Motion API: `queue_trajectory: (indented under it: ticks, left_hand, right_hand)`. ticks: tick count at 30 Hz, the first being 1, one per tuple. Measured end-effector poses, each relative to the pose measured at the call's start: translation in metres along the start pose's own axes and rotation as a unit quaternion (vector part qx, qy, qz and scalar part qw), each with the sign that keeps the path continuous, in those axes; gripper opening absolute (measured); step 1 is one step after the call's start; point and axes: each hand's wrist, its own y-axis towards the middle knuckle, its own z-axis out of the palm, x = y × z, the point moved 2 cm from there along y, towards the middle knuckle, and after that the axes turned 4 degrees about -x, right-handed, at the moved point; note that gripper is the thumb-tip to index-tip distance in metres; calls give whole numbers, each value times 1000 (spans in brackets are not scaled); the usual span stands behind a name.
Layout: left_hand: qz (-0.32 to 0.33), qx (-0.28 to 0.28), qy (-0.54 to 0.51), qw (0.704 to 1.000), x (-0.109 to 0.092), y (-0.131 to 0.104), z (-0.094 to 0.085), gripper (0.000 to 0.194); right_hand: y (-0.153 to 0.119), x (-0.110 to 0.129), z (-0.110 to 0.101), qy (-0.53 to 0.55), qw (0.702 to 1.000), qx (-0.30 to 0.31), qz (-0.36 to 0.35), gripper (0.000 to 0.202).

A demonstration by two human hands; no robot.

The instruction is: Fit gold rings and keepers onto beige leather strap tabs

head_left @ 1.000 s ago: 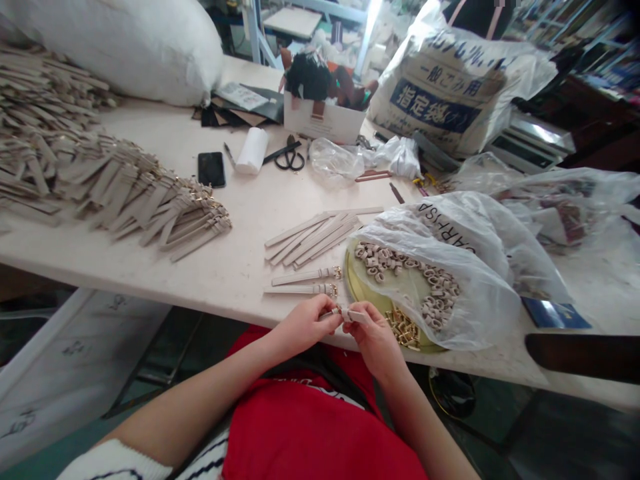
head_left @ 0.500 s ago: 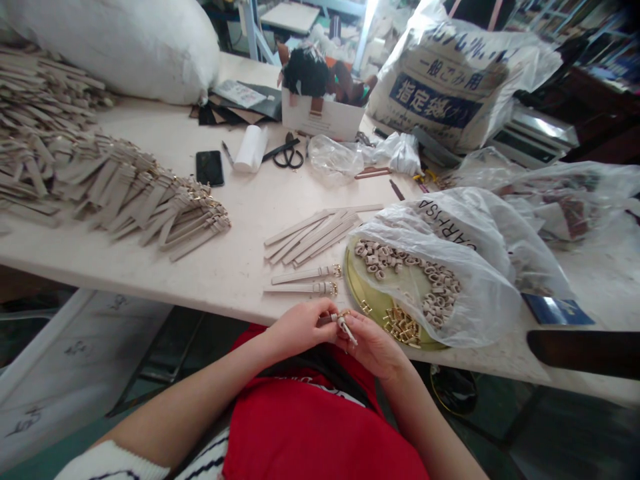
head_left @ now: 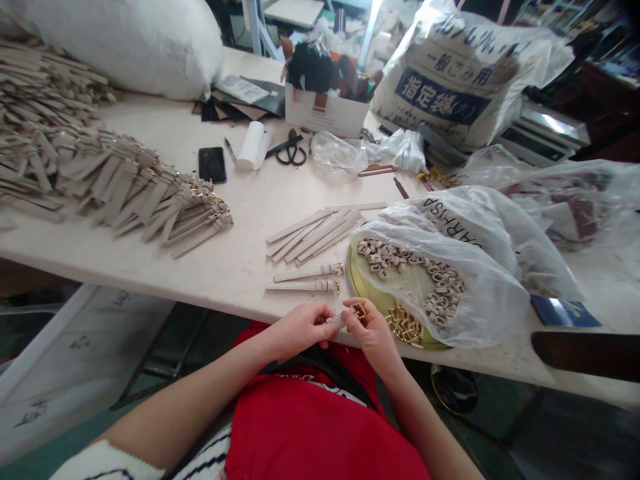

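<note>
Between my two hands, at the table's front edge, is a pale strap [head_left: 337, 321] with a gold buckle [head_left: 359, 309] at its right end. My left hand [head_left: 304, 329] pinches the strap's left part. The fingers of my right hand [head_left: 370, 333] close on it by the buckle. Just beyond lie two buckled straps [head_left: 306, 287] side by side, and behind them a fan of plain strips [head_left: 320, 233]. A green round tray [head_left: 357, 280] to the right holds small pale loops [head_left: 445, 293] and gold buckles [head_left: 405, 327], partly under a clear plastic bag [head_left: 480, 267].
Piled finished-looking straps [head_left: 150, 193] cover the left of the table [head_left: 100, 260]. Farther back are a phone [head_left: 212, 165], a white roll [head_left: 253, 145], black scissors [head_left: 291, 152], a white box [head_left: 325, 115] and a large printed bag [head_left: 445, 87]. A dark bar [head_left: 585, 355] juts in at right.
The strap between my hands has turned, and its gold buckle now shows at the right. My right hand has risen slightly. The whole view has shifted a little.
</note>
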Motion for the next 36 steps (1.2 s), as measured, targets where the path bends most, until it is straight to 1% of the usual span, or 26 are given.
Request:
queue_trajectory:
  ticks: [2,3,5,7,9,10,13,17,19,22,25,27,32,36]
  left_hand:
    - [-4,9,3,1000,1,0,-1,25]
    - [-7,16,-2,1000,0,0,-1,26]
    - [-18,26,-20,999,0,1,-1,25]
    - [-37,21,-48,998,-1,2,-1,24]
    - [-60,6,-75,995,1,3,1,23]
    - [-67,0,-84,994,2,4,2,23]
    - [-68,4,-83,994,6,5,3,27]
    - [-58,31,-62,996,10,4,4,33]
    - [-54,43,-52,996,12,3,4,33]
    - [-58,50,-44,996,13,1,5,32]
    - [-63,53,-38,996,12,0,6,31]
    - [-63,52,-33,996,11,0,7,31]
    - [-53,41,-9,998,15,0,5,32]
    - [-50,47,-4,998,19,-1,3,32]
  right_hand:
    - [-1,-1,0,-23,999,26,-10,22]
    - [-2,-1,0,-32,999,21,-21,20]
    - [-3,-2,0,-57,997,-20,-50,18]
    - [-4,-2,1,-92,990,-67,-81,16]
    - [-5,-1,2,-119,984,-86,-100,15]
    - [-6,-1,2,-124,983,-82,-104,15]
    - [-7,0,0,-109,989,-31,-97,14]
    - [-7,-1,-7,-72,994,68,-48,16]
    - [-7,-2,-10,-69,992,100,-31,16]
    - [-10,-3,-13,-52,991,124,-12,17]
    - [-13,-5,-13,-12,988,155,16,20]
    - [-14,-7,-14,-2,986,165,24,22]
    - [-15,-11,-13,-46,986,162,-6,19]
    - [-16,-13,-11,-56,983,172,-20,17]
